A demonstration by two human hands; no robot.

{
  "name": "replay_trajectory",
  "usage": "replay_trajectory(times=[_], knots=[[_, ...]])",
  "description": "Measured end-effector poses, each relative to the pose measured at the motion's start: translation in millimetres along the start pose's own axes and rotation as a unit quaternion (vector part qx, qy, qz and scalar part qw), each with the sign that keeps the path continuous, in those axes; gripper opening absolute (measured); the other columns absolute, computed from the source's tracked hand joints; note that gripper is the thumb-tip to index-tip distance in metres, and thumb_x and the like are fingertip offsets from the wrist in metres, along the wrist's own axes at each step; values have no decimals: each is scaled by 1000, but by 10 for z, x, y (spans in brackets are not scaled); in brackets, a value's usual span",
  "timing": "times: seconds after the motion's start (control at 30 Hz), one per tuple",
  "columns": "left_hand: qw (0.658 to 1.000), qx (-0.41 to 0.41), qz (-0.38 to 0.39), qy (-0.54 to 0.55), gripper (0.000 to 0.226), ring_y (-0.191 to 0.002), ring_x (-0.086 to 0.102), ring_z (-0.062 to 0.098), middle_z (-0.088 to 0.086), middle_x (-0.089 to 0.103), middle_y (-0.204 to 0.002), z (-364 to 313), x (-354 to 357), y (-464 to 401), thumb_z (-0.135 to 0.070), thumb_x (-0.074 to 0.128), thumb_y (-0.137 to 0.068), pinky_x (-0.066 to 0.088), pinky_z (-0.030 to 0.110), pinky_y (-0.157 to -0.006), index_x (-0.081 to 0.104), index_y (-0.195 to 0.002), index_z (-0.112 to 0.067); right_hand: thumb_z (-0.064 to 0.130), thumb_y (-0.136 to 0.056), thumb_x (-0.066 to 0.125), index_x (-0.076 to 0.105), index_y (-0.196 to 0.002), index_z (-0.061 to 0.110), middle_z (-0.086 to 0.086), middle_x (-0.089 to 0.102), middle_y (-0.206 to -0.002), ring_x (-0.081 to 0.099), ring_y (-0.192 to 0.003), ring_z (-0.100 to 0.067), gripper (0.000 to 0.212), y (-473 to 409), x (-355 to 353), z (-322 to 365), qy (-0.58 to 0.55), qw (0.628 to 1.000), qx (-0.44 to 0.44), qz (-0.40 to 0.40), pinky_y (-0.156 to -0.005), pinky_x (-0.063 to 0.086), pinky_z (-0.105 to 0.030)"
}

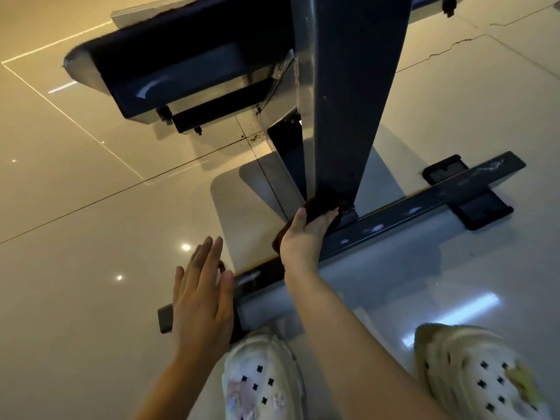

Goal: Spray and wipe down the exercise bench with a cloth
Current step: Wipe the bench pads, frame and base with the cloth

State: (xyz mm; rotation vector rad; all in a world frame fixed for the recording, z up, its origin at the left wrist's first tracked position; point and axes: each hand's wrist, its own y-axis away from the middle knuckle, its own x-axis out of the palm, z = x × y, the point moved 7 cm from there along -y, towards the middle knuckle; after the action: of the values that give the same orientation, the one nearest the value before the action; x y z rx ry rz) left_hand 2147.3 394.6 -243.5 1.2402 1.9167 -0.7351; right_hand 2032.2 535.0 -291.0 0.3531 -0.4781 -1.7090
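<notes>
The exercise bench's dark metal upright (348,101) rises from a black floor crossbar (424,207) that runs from lower left to upper right. My right hand (303,237) holds a dark brown cloth (321,204) against the foot of the upright, where it meets the crossbar. My left hand (201,292) lies flat with straight fingers on the left end of the crossbar. The bench's padded seat (169,68) shows from below at the upper left. No spray bottle is in view.
Glossy beige floor tiles (91,207) surround the frame. Black foot pads (481,210) sit under the crossbar's right end. My two white clogs (260,380) stand close behind the crossbar. Some dirt specks (256,137) lie on the floor under the seat.
</notes>
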Motion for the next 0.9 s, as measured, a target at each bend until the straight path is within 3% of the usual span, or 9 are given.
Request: replay_trajectory(times=[0.07, 0.2, 0.4, 0.47, 0.57, 0.63, 0.73, 0.8, 0.9], knots=[[999, -10, -5, 32, 57, -141, 29, 14, -9, 32, -151, -36, -15, 15, -47, 30, -94, 25, 47, -117, 35, -147, -25, 28, -105, 35, -5, -155, 20, -2, 10, -163, 23, -146, -21, 65, 243, 15, 42, 14, 997, 13, 75, -112, 23, -26], [993, 41, -5, 111, 51, -129, 32, -11, -6, 41, -144, -273, -79, 52, -29, 51, -90, 28, 0, -99, 37, -139, -26, 37, -104, 33, 10, -152, 38, 15, 41, -128, 41, -116, -4, 53, 790, 40, 192, -6, 979, -10, 202, -88, 39, -11], [977, 68, 53, 197, 41, -119, 51, -4, -14, 58, -124, -535, 66, 248, -43, 56, -82, 36, 8, -98, 55, -123, -36, 55, -79, 40, 21, -127, 60, 10, 49, -131, 52, -118, -7, 52, 987, -429, 326, -67, 983, -48, 162, -88, 46, -14], [971, 75, 73, 216, 40, -118, 52, -1, -20, 58, -121, -694, 149, 260, -44, 57, -82, 39, 11, -98, 54, -121, -41, 54, -82, 39, 21, -121, 60, 17, 47, -128, 49, -118, -3, 44, 957, -559, 382, -42, 987, -80, 130, -88, 44, -11], [965, 81, 62, 240, 37, -119, 53, 1, -23, 58, -120, -877, 134, 156, -46, 54, -85, 41, 16, -99, 53, -122, -41, 44, -100, 39, 23, -129, 51, 18, 44, -134, 42, -128, -4, 34, 880, -613, 747, 27, 976, -207, 67, -107, 39, -27], [962, 65, 32, 262, 33, -120, 52, 1, -24, 58, -121, -910, 24, 13, -47, 50, -87, 41, 22, -100, 54, -120, -43, 32, -101, 42, 24, -149, 25, -7, 34, -154, 33, -141, -18, 51, 869, -533, 1267, 86, 915, -394, 17, -115, 32, -42], [960, 38, -10, 278, 24, -119, 52, -3, -28, 58, -120, -824, -173, -186, -41, 50, -92, 42, 27, -100, 53, -115, -48, 21, -100, 46, 30, -144, -9, -32, 29, -150, 22, -142, -42, 55, 740, -276, 1812, 220, 758, -611, -69, -117, 22, -58], [962, 17, -28, 271, 24, -116, 51, -8, -30, 57, -118, -704, -253, -262, -36, 50, -94, 44, 29, -98, 52, -113, -51, 24, -101, 44, 32, -144, -1, -28, 27, -152, 16, -145, -37, 52, 579, -168, 1892, 284, 664, -683, -110, -116, 19, -61], [961, -16, -39, 273, 20, -112, 52, -11, -29, 58, -115, -505, -259, -268, -42, 50, -93, 45, 28, -95, 53, -110, -52, 25, -102, 45, 7, -155, 25, 2, -5, -163, -9, -149, -17, 65, 255, -225, 1432, 370, 588, -710, -119, -121, 7, -53]])
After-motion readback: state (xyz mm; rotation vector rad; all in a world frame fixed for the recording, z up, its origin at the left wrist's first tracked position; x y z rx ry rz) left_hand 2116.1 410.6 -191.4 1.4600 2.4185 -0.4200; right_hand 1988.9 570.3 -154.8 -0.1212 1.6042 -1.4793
